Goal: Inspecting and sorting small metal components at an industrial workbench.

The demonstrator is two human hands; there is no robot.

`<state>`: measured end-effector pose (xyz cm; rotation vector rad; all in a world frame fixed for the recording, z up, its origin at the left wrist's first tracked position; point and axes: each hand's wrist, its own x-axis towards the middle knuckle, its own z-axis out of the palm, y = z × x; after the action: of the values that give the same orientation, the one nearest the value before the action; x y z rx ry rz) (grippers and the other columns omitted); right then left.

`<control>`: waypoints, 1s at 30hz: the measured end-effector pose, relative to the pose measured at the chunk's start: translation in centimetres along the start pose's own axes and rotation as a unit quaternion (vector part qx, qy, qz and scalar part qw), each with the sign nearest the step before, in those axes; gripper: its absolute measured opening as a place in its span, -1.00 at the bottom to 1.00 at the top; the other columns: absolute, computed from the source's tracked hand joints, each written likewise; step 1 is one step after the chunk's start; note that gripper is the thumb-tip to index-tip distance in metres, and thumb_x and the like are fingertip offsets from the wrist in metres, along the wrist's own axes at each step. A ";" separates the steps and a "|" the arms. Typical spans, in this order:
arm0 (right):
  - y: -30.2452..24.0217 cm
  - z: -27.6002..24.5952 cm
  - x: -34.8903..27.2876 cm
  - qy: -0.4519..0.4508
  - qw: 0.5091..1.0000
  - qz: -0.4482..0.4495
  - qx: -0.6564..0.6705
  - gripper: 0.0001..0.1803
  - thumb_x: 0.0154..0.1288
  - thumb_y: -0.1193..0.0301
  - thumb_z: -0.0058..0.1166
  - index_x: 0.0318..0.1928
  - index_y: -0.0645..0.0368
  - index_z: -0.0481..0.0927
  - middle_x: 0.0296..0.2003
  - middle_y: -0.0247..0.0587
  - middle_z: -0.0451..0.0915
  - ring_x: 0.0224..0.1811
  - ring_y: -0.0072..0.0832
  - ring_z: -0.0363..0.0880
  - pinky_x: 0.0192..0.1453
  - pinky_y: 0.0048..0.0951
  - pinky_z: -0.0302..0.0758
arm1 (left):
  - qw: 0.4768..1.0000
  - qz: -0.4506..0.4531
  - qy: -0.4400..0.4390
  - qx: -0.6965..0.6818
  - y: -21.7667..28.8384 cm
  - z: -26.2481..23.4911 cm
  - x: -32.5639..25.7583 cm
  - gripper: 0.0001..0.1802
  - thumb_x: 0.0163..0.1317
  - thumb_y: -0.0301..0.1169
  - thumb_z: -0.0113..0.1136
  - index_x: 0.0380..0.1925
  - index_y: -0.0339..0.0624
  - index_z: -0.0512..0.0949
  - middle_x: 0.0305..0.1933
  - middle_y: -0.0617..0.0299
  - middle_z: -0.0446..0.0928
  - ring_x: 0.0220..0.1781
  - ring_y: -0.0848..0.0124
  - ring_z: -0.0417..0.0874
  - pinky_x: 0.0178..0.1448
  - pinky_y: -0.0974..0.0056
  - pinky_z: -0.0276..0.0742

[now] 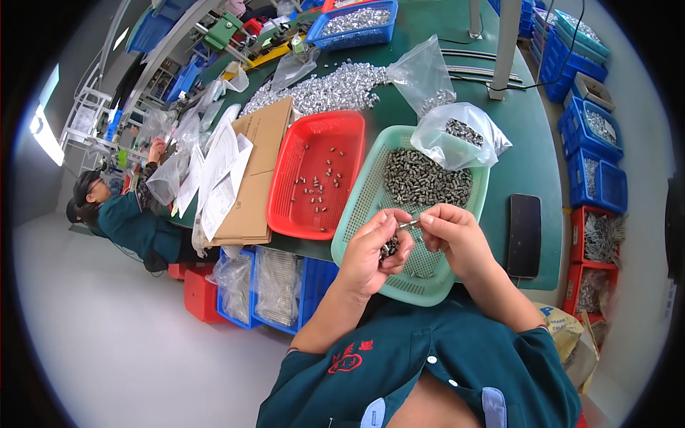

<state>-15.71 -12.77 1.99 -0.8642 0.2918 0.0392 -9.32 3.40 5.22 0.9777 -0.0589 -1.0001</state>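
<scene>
dark-teal shirt (pixel 492 349) | red chest emblem (pixel 345 364) | white buttons (pixel 432 359) | light-blue tabs (pixel 494 407)

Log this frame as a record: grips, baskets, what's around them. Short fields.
left grip: pinches one end of a slim metal piece; small metal parts in the curled fingers
right grip: pinches the piece's other end
green basket: under the hands; dark metal parts heaped toward its far side
plastic bag: clear, over the green basket's far rim, similar parts inside
red basket: left of the green one; few parts, scattered
phone: right of the green basket, screen dark
</scene>
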 end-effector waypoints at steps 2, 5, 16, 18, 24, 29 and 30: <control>-0.1 0.0 0.1 0.002 1.000 -0.004 0.013 -0.86 0.21 0.39 0.10 -0.35 0.22 0.57 -0.57 -0.42 0.48 -0.58 -0.71 0.32 -0.48 -0.68 0.25 | 0.999 0.019 0.005 -0.045 -0.2 -0.4 0.1 -0.75 0.39 -0.26 -0.16 -0.12 -0.18 0.35 -0.58 0.19 0.37 -0.72 0.59 0.13 -0.67 0.52 0.03; 0.1 -0.2 0.4 0.004 1.000 -0.010 0.022 -0.86 0.22 0.40 0.09 -0.34 0.22 0.57 -0.57 -0.42 0.48 -0.57 -0.71 0.32 -0.47 -0.67 0.25 | 0.995 0.022 -0.037 -0.087 -0.4 -0.9 0.2 -0.80 0.37 -0.29 -0.11 -0.20 -0.17 0.39 -0.59 0.23 0.34 -0.72 0.60 0.12 -0.67 0.52 0.02; -0.2 0.3 -0.2 0.032 0.988 -0.115 -0.102 -0.86 0.21 0.43 0.12 -0.35 0.27 0.57 -0.53 -0.46 0.49 -0.48 -0.76 0.35 -0.39 -0.68 0.29 | 0.989 0.024 -0.025 -0.145 -1.1 -2.0 1.0 -0.81 0.33 -0.38 -0.03 -0.17 -0.22 0.48 -0.49 0.28 0.36 -0.64 0.64 0.17 -0.63 0.55 0.08; -0.2 0.4 -0.3 0.032 0.982 -0.126 -0.133 -0.87 0.21 0.45 0.12 -0.36 0.29 0.57 -0.53 -0.48 0.48 -0.47 -0.75 0.36 -0.39 -0.67 0.29 | 0.988 0.020 -0.024 -0.151 -1.2 -2.0 1.0 -0.83 0.32 -0.39 -0.02 -0.19 -0.23 0.49 -0.49 0.28 0.37 -0.64 0.64 0.17 -0.63 0.55 0.08; -0.3 1.0 -0.6 0.084 0.899 -0.265 -0.338 -0.92 0.13 0.52 0.17 -0.42 0.28 0.58 -0.59 -0.39 0.47 -0.55 -0.69 0.37 -0.49 -0.61 0.30 | 0.989 0.028 -0.020 -0.142 -1.3 -1.9 1.1 -0.88 0.29 -0.41 0.04 -0.25 -0.21 0.50 -0.49 0.26 0.40 -0.65 0.65 0.19 -0.63 0.56 0.08; -0.7 1.3 -0.6 0.057 0.805 -0.376 -0.456 -0.92 0.10 0.52 0.19 -0.45 0.28 0.58 -0.61 -0.35 0.48 -0.56 -0.66 0.40 -0.52 -0.54 0.33 | 0.996 0.077 0.037 -0.018 -1.2 -1.4 0.8 -0.89 0.25 -0.42 0.10 -0.28 -0.20 0.50 -0.52 0.27 0.44 -0.68 0.67 0.18 -0.63 0.56 0.09; -0.7 1.3 -0.6 0.051 0.815 -0.359 -0.452 -0.91 0.11 0.51 0.18 -0.45 0.29 0.57 -0.60 -0.36 0.49 -0.55 -0.66 0.41 -0.52 -0.51 0.35 | 0.996 0.077 0.036 -0.019 -1.1 -1.2 0.9 -0.89 0.25 -0.42 0.10 -0.28 -0.20 0.50 -0.52 0.27 0.44 -0.68 0.67 0.18 -0.63 0.56 0.09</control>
<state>-15.82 -12.20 3.46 -1.8937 0.0063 -0.6280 -9.03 3.39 3.35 0.9598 -0.0544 -0.8212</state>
